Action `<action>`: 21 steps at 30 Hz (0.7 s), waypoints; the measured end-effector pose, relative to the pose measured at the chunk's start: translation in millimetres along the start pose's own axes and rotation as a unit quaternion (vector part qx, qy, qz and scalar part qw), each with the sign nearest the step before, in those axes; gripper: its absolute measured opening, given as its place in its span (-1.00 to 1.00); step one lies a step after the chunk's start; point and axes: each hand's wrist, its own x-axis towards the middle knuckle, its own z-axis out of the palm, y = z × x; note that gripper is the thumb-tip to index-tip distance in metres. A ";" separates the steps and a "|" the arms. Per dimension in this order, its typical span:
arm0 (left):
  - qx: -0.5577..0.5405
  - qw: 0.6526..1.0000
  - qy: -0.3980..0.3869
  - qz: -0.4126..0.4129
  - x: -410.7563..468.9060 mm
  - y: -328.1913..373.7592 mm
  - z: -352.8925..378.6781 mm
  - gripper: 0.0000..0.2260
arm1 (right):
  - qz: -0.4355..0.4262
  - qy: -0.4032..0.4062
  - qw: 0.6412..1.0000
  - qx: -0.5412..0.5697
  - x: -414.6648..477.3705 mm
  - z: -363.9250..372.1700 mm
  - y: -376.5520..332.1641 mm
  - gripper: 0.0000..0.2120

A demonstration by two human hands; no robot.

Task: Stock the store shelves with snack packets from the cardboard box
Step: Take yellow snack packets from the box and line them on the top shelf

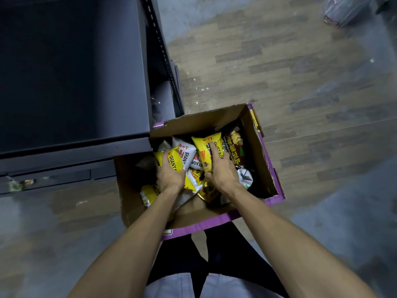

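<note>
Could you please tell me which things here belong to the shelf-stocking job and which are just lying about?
Job: cardboard box, yellow packet in left hand, second yellow packet in right hand, white packet, dark shelf.
Lying about: floor scraps, plastic-wrapped bundle, litter on lower ledge.

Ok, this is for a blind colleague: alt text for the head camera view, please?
Seen from above, the left hand grips one yellow snack packet and the right hand a second yellow packet, inside an open cardboard box of packets on the floor. A dark store shelf stands beside the box.
</note>
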 end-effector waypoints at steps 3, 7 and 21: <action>-0.038 0.999 -0.001 -0.001 -9.5 -4.1 -10.1 -0.32 | -0.002 0.006 1.000 0.003 -8.8 -4.0 3.3 -0.05; -0.056 0.998 0.007 0.021 -35.9 -7.0 -27.4 -0.34 | -0.006 0.014 1.000 -0.002 -21.4 -7.8 1.7 -0.08; -0.089 0.988 0.046 0.120 -98.7 -18.3 -74.3 -0.35 | -0.088 0.112 0.990 0.024 -87.3 -27.2 -17.2 -0.13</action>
